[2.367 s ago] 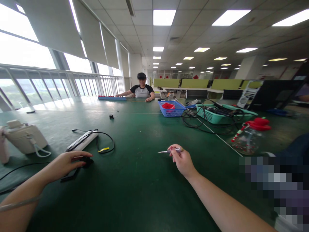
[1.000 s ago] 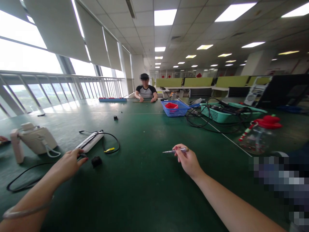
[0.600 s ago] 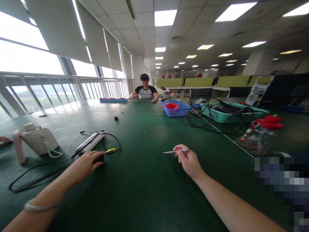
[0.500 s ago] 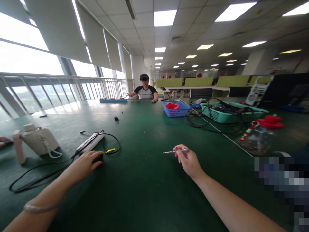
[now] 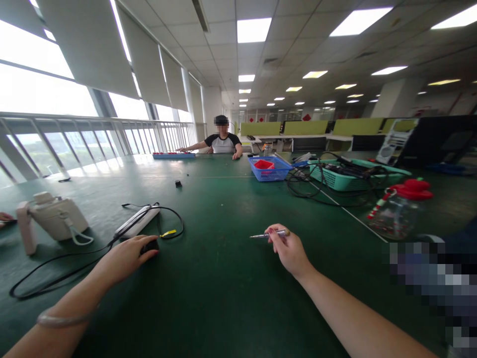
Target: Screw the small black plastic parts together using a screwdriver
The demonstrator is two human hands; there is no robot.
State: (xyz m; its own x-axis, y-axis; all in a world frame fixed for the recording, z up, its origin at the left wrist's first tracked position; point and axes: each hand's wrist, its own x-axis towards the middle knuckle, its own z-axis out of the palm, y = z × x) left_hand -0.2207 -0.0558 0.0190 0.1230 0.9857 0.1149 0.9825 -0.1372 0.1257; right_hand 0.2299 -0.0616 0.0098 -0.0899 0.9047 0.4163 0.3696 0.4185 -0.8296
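The left hand [image 5: 125, 257] is shifting off the cable [image 5: 109, 244] and onto the black block [image 5: 149, 245], fingers gripping it at the tabletop [image 5: 208, 298]; the right hand [image 5: 288, 248] is pinching a screwdriver [image 5: 264, 235], so both are holding something.

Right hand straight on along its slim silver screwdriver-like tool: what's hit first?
Likely the small black block at the left hand, or that hand's thumb. The slim silver screwdriver-like tool in the right hand points that way; depth is unclear, so the yellow-tagged black cable might be brushed.
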